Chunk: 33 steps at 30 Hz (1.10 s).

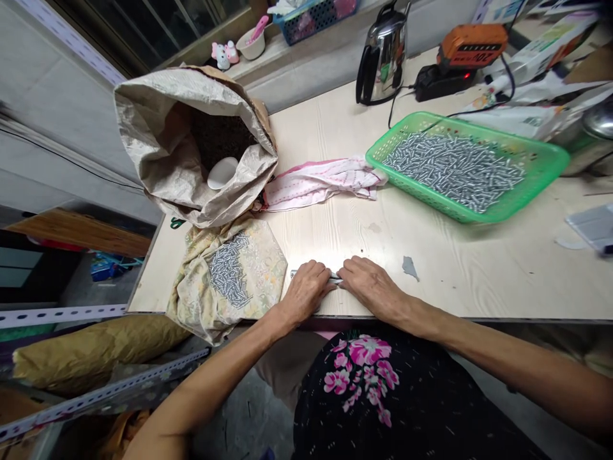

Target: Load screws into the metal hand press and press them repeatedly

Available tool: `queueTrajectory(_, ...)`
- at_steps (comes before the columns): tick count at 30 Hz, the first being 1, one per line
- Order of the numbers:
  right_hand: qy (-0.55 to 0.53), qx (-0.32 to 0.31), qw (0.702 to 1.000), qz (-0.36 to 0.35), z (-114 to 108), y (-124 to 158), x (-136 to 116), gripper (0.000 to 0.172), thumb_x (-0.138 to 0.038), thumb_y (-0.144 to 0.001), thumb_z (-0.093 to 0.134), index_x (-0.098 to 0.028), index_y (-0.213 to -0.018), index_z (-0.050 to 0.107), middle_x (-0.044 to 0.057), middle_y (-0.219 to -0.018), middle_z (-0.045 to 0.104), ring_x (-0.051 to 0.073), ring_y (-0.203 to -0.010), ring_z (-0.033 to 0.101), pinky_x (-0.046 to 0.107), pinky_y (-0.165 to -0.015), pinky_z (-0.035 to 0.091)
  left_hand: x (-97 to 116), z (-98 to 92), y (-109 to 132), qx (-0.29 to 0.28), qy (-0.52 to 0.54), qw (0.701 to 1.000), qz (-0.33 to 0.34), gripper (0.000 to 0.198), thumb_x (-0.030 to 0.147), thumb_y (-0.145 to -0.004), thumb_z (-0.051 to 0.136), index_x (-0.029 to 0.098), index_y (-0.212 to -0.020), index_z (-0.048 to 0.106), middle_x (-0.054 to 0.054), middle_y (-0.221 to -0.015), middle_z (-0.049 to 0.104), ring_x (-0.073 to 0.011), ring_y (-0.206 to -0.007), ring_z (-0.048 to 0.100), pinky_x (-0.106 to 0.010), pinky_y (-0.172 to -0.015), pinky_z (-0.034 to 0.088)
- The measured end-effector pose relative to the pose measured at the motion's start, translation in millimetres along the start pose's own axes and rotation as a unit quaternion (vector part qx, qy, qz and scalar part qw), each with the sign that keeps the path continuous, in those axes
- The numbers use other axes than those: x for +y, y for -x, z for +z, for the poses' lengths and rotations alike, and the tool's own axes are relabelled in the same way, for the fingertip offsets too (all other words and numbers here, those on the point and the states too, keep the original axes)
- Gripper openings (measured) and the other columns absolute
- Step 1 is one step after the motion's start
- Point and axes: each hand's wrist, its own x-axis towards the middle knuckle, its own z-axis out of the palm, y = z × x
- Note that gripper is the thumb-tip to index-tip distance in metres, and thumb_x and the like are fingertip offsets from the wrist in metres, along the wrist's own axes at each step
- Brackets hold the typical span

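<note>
At the table's front edge my left hand (309,289) is closed round a small metal piece (334,278), most of which the fingers hide. My right hand (368,284) pinches at the other end of it, the two hands almost touching. To the left, a heap of small silvery metal pins (228,271) lies on a floral cloth (271,255). A green plastic basket (541,167) at the right back holds a great many like pins (454,163).
Behind the cloth stands a large open sack (143,108) with dark contents and a white scoop (223,172). A pink-white towel (320,182) lies beside it. Farther back are a steel kettle (387,54) and an orange battery (474,46) on a charger.
</note>
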Motion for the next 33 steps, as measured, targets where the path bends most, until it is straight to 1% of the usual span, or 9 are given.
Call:
queueTrajectory(3, 0.004, -0.006, 1.000, -0.003, -3.9, -0.6, 3.4, 0.005, -0.017, -0.089, 0.056, -0.015, -0.086, 0.059, 0.007, -0.086, 0.059, 0.020, -0.081, 0.050, 0.033, -0.074, 0.038, 2.5, 2.0, 3.6, 0.011, 0.002, 1.000, -0.020, 0.019, 0.030, -0.095, 0.049, 0.015, -0.100, 0.058, -0.011, -0.099, 0.062, -0.0257, -0.097, 0.057, -0.042, -0.084, 0.050)
queueTrajectory(6, -0.011, -0.018, 1.000, -0.006, -15.8, 0.4, 13.6, 0.033, -0.034, -0.083, 0.068, -0.014, -0.107, 0.058, 0.010, -0.099, 0.059, 0.024, -0.090, 0.050, 0.034, -0.075, 0.040, 11.3, 8.8, 17.7, 0.077, 0.020, 0.996, -0.032, 0.031, 0.027, -0.094, 0.051, 0.016, -0.123, 0.051, -0.016, -0.125, 0.057, -0.0286, -0.120, 0.053, -0.048, -0.099, 0.047)
queueTrajectory(8, -0.031, -0.036, 0.999, -0.011, -22.2, -0.4, 23.1, 0.039, -0.043, -0.086, 0.063, -0.015, -0.113, 0.057, 0.010, -0.100, 0.060, 0.024, -0.091, 0.051, 0.033, -0.075, 0.039, 20.3, 18.1, 30.7, 0.118, 0.033, 0.992, -0.021, 0.040, 0.026, -0.095, 0.049, 0.017, -0.134, 0.044, -0.018, -0.140, 0.049, -0.0297, -0.135, 0.041, -0.052, -0.108, 0.040)
queueTrajectory(11, -0.013, -0.038, 0.999, -0.004, -22.8, -7.5, 36.2, 0.025, -0.037, -0.094, 0.052, -0.016, -0.107, 0.059, 0.008, -0.094, 0.061, 0.021, -0.087, 0.052, 0.032, -0.074, 0.036, 33.9, 34.1, 46.6, 0.129, 0.052, 0.990, 0.004, 0.047, 0.030, -0.097, 0.047, 0.019, -0.141, 0.038, -0.017, -0.146, 0.045, -0.0292, -0.143, 0.030, -0.053, -0.111, 0.036)
queueTrajectory(18, 0.024, -0.040, 0.999, -0.024, -18.2, -47.5, 54.4, 0.014, -0.022, -0.092, 0.054, -0.016, -0.083, 0.063, 0.007, -0.087, 0.063, 0.020, -0.085, 0.052, 0.033, -0.076, 0.031, 43.7, 48.1, 51.1, 0.125, 0.069, 0.990, 0.014, 0.052, 0.038, -0.095, 0.049, 0.017, -0.141, 0.039, -0.018, -0.142, 0.050, -0.0300, -0.141, 0.033, -0.057, -0.114, 0.030)
queueTrajectory(21, 0.030, -0.045, 0.998, -0.035, -27.6, -59.7, 37.1, 0.012, -0.022, -0.092, 0.055, -0.016, -0.093, 0.066, 0.008, -0.092, 0.062, 0.020, -0.087, 0.050, 0.033, -0.076, 0.030, 44.2, 46.5, 49.9, 0.128, 0.065, 0.990, 0.018, 0.056, 0.041, -0.094, 0.051, 0.014, -0.142, 0.038, -0.020, -0.144, 0.046, -0.0314, -0.143, 0.029, -0.058, -0.115, 0.028)
queueTrajectory(24, 0.007, -0.067, 0.988, -0.140, -28.5, -68.0, -1.3, 0.014, -0.027, -0.090, 0.059, -0.022, -0.101, 0.067, 0.007, -0.100, 0.060, 0.021, -0.092, 0.047, 0.033, -0.074, 0.029, 45.0, 48.0, 50.8, 0.124, 0.069, 0.990, 0.015, 0.058, 0.043, -0.094, 0.050, 0.012, -0.141, 0.038, -0.021, -0.141, 0.049, -0.0326, -0.140, 0.035, -0.057, -0.113, 0.032)
queueTrajectory(28, 0.029, -0.132, 0.953, -0.270, -10.4, -80.8, -46.6, 0.008, -0.024, -0.086, 0.064, -0.021, -0.079, 0.067, 0.006, -0.094, 0.059, 0.022, -0.094, 0.044, 0.034, -0.071, 0.028, 45.8, 58.4, 55.4, 0.118, 0.081, 0.990, -0.008, 0.050, 0.047, -0.093, 0.049, 0.013, -0.131, 0.050, -0.018, -0.122, 0.063, -0.0315, -0.120, 0.057, -0.047, -0.101, 0.048)
queueTrajectory(33, 0.061, -0.132, 0.941, -0.306, 10.6, -90.8, -56.9, 0.009, -0.017, -0.082, 0.064, -0.017, -0.074, 0.063, 0.006, -0.092, 0.059, 0.021, -0.091, 0.046, 0.037, -0.075, 0.032, 44.1, 74.1, 60.1, 0.101, 0.071, 0.992, -0.038, 0.050, 0.053, -0.092, 0.048, 0.012, -0.116, 0.061, -0.019, -0.106, 0.069, -0.0337, -0.101, 0.066, -0.046, -0.087, 0.055)
